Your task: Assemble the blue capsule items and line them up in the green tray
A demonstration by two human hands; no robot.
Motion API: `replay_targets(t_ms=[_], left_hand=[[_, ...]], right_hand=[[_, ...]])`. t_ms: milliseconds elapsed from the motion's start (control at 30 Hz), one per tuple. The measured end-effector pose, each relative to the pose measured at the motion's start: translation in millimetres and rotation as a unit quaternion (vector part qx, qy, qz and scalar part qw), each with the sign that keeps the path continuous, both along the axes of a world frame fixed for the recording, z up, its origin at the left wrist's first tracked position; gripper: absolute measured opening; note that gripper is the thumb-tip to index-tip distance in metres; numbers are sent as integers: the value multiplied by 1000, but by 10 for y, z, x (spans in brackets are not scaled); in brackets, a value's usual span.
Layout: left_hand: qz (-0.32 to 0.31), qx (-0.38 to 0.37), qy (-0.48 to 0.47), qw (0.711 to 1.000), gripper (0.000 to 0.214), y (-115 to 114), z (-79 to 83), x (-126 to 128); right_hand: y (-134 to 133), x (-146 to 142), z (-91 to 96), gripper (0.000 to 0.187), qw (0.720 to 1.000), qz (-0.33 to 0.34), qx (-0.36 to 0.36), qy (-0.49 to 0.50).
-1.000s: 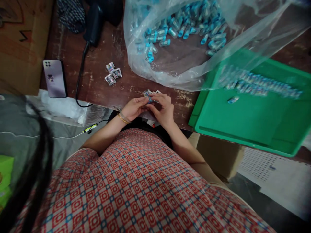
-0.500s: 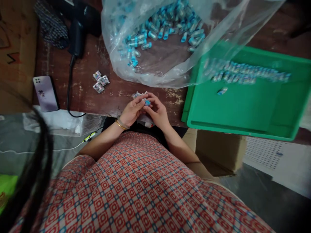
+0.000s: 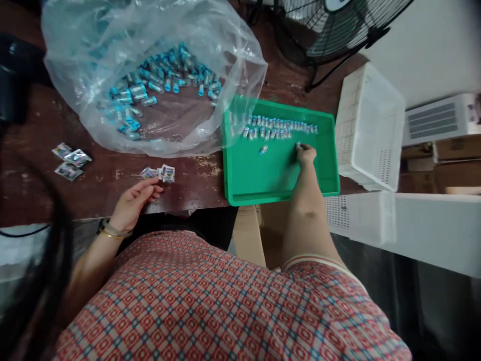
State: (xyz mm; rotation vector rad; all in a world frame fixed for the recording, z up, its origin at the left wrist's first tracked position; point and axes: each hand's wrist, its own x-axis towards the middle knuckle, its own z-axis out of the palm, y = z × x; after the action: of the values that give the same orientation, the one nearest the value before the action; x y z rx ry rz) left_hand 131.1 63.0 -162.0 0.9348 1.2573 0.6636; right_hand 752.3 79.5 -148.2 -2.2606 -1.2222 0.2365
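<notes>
My right hand reaches into the green tray and its fingertips pinch a small blue-capped vial just below a row of vials laid along the tray's far side. One more vial lies alone in the tray. My left hand rests on the brown table with its fingers loosely apart, fingertips close to a few small printed sachets. Nothing shows in the left hand.
A large clear plastic bag with several blue-capped vials lies at the back of the table. More sachets lie at the left. A white crate stands right of the tray, a fan behind it.
Both hands were together at the table edge holding a vial. My right hand has since carried it right into the green tray; my left hand stayed near the sachets. The view swung right.
</notes>
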Motion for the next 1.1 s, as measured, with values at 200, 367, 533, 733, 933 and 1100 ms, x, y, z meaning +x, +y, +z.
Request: replay_targets(t_ms=[200, 367, 533, 733, 933, 1100], left_hand=[[17, 281, 283, 917, 17, 149, -196, -82], [-6, 284, 356, 890, 8, 350, -346, -1], [39, 229, 213, 949, 15, 306, -288, 38], [91, 171, 28, 981, 38, 142, -134, -98], [28, 166, 25, 985, 35, 185, -133, -263], [70, 162, 59, 983, 33, 290, -199, -283]], right_hand=[[423, -297, 105, 35, 990, 19, 137, 22], [93, -1856, 490, 32, 959, 245, 113, 86], [-264, -3696, 211, 27, 882, 397, 71, 242], [23, -4579, -372, 24, 830, 361, 2, 424], [173, -4473, -125, 21, 831, 400, -38, 384], [214, -4449, -255, 23, 884, 401, -38, 238]])
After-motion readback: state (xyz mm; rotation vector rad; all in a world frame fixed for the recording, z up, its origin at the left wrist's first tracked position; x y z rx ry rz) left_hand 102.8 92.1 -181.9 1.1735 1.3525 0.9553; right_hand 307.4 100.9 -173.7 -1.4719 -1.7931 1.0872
